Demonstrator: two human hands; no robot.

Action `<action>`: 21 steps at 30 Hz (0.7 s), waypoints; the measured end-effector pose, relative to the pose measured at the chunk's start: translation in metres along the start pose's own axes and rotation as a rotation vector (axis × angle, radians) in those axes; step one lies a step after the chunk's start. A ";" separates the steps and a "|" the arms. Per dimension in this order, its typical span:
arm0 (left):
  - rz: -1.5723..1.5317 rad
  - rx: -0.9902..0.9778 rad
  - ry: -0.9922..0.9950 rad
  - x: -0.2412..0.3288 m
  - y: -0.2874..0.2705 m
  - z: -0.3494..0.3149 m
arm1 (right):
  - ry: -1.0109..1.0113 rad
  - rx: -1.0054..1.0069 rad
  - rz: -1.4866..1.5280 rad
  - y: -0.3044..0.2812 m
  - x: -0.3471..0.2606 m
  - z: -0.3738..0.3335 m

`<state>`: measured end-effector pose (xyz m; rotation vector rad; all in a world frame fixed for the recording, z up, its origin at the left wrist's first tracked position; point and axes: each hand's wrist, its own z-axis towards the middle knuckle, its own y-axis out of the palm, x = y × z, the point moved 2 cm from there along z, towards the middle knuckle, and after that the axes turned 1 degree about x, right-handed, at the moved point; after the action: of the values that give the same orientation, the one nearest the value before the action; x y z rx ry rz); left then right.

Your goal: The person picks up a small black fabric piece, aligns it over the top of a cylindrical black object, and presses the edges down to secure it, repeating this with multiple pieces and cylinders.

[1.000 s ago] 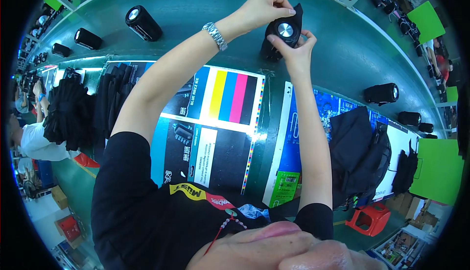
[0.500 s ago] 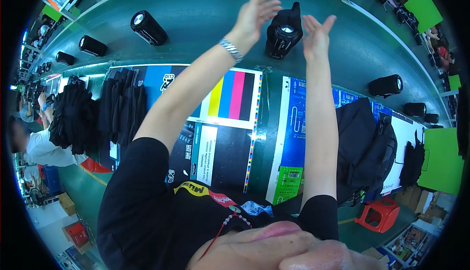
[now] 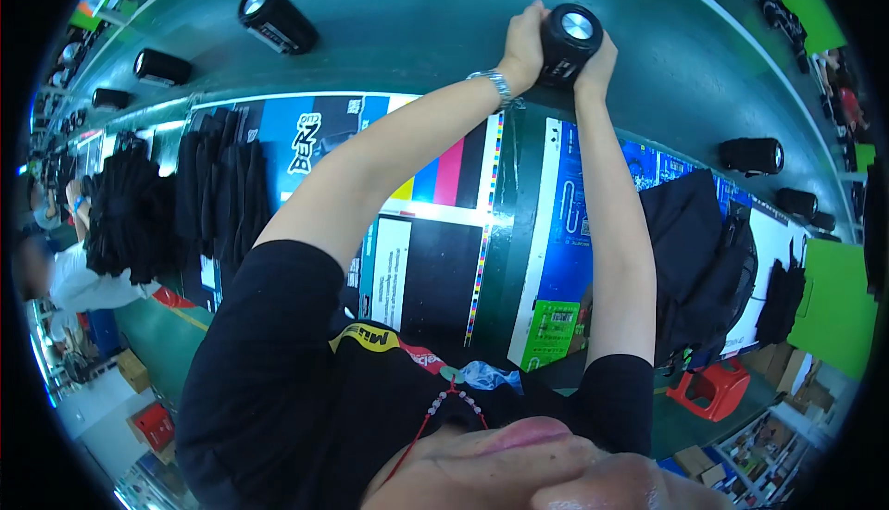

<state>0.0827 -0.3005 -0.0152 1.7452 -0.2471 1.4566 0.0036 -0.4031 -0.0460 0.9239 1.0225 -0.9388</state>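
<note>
A black cylindrical speaker (image 3: 567, 45) with a round silvery end stands on the green surface straight ahead of me. On its left side, my left hand (image 3: 525, 47) is closed against it. From the right, my right hand (image 3: 597, 64) wraps round its other side, so both hands grip it together. The speaker's body hides parts of the fingers. Both arms are stretched out over a table covered with printed sheets (image 3: 426, 269).
More speakers lie along the green surface, one at the left (image 3: 278, 19) and one at the right (image 3: 751, 155). Black fabric pieces (image 3: 222, 181) are piled on the left; black cloth (image 3: 690, 260) lies right. A red stool (image 3: 708, 390) stands below. A person (image 3: 88, 274) works far left.
My hands, spread apart beside the speaker before, have closed on its sides. A dark pointed piece above the speaker no longer shows. The surrounding view has shifted slightly.
</note>
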 end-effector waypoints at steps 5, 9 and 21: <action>0.672 0.081 0.222 0.027 -0.021 -0.012 | 0.159 0.154 -0.107 0.002 0.003 0.002; 0.646 -0.059 0.336 0.087 -0.072 -0.065 | 0.402 0.155 0.091 -0.047 0.006 0.014; 1.769 0.332 0.456 0.204 -0.311 -0.255 | -0.290 0.180 -0.105 0.045 -0.155 -0.145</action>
<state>0.1531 0.1432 0.0183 1.1017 -1.6307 3.1292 -0.0306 -0.2250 0.0731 0.8572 0.7528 -1.2293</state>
